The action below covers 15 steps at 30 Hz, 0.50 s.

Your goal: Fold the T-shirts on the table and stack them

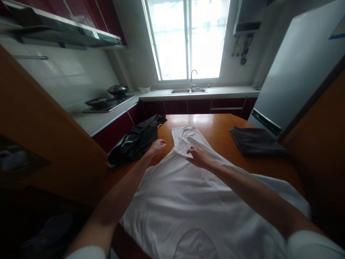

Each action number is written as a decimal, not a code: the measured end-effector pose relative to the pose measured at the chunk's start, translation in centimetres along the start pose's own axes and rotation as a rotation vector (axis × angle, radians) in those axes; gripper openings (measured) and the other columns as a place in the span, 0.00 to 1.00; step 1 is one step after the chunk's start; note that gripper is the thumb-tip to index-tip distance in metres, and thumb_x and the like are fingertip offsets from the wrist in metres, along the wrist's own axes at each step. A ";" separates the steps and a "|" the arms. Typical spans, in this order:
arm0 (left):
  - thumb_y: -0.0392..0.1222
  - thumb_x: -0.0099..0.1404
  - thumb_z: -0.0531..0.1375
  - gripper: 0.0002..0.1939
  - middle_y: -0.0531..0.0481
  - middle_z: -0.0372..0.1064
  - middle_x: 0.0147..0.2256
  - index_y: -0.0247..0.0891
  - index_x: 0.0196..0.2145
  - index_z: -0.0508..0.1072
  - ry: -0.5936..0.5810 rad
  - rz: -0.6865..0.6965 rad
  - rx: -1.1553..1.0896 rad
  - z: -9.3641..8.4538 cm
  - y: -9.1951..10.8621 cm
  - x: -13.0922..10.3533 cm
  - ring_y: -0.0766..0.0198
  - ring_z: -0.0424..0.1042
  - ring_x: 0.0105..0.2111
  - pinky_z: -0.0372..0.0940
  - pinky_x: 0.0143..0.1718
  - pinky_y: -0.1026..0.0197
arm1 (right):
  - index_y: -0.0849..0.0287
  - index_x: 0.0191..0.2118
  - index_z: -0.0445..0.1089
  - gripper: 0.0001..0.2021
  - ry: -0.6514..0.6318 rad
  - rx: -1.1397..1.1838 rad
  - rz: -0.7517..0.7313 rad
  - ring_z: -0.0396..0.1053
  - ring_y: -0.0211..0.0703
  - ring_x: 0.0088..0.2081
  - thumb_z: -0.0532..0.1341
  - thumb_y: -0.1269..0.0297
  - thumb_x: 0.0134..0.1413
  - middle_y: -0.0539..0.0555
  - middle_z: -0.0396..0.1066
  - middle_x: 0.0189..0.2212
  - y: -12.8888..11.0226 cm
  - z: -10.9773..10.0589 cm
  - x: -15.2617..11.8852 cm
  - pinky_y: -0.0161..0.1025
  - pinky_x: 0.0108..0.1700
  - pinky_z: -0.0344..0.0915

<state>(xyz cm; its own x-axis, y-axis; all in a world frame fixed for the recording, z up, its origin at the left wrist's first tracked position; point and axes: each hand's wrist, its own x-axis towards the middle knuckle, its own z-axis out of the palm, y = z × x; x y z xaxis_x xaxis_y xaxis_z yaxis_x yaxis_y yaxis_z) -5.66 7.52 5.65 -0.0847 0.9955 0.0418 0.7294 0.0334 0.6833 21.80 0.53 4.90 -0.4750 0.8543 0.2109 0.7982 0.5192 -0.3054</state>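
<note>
A white T-shirt (183,190) lies spread over the wooden table, its round neckline nearest me. At the far end, a white part with a straight edge (178,136) lies folded and rumpled. My left hand (158,146) is beside the shirt's left edge, between it and a black garment (137,138). Its fingers are curled together, and nothing shows in them. Over the far part of the shirt is my right hand (198,156), fingers bent and apart, holding nothing. Whether its fingertips touch the cloth I cannot tell.
A folded dark grey cloth (256,141) lies at the right of the wooden table (210,124). Beyond are a sink (185,91) under the window and a stove (115,103) with pans at left. A fridge (299,64) stands at right.
</note>
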 end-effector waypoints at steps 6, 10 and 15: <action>0.38 0.58 0.66 0.14 0.43 0.78 0.35 0.32 0.43 0.77 0.032 -0.046 -0.032 3.9 0.2 8.9 0.61 0.76 0.31 0.68 0.32 0.65 | 0.57 0.40 0.76 0.09 -0.054 0.036 0.063 0.73 0.47 0.42 0.57 0.67 0.63 0.58 0.77 0.41 0.2 4.2 4.6 0.39 0.44 0.64; 0.39 0.59 0.67 0.13 0.37 0.77 0.45 0.34 0.43 0.78 0.130 -0.051 0.053 5.9 -0.5 13.2 0.55 0.76 0.44 0.68 0.46 0.60 | 0.58 0.38 0.75 0.10 0.098 0.182 0.223 0.73 0.45 0.35 0.55 0.65 0.63 0.56 0.77 0.34 5.9 1.9 6.6 0.37 0.37 0.65; 0.40 0.63 0.65 0.17 0.34 0.73 0.51 0.37 0.49 0.75 0.216 -0.057 0.160 7.1 -1.4 17.0 0.51 0.71 0.53 0.63 0.54 0.55 | 0.61 0.34 0.73 0.07 0.423 0.323 0.489 0.72 0.44 0.33 0.59 0.64 0.56 0.58 0.76 0.32 17.1 -4.0 8.1 0.36 0.36 0.66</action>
<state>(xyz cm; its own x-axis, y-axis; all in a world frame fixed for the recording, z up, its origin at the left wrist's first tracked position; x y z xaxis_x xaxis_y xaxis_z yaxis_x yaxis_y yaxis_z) -3.27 25.01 0.21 -0.2586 0.9504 0.1727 0.8156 0.1191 0.5662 33.10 16.26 5.06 0.1442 0.9425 0.3013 0.7027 0.1169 -0.7018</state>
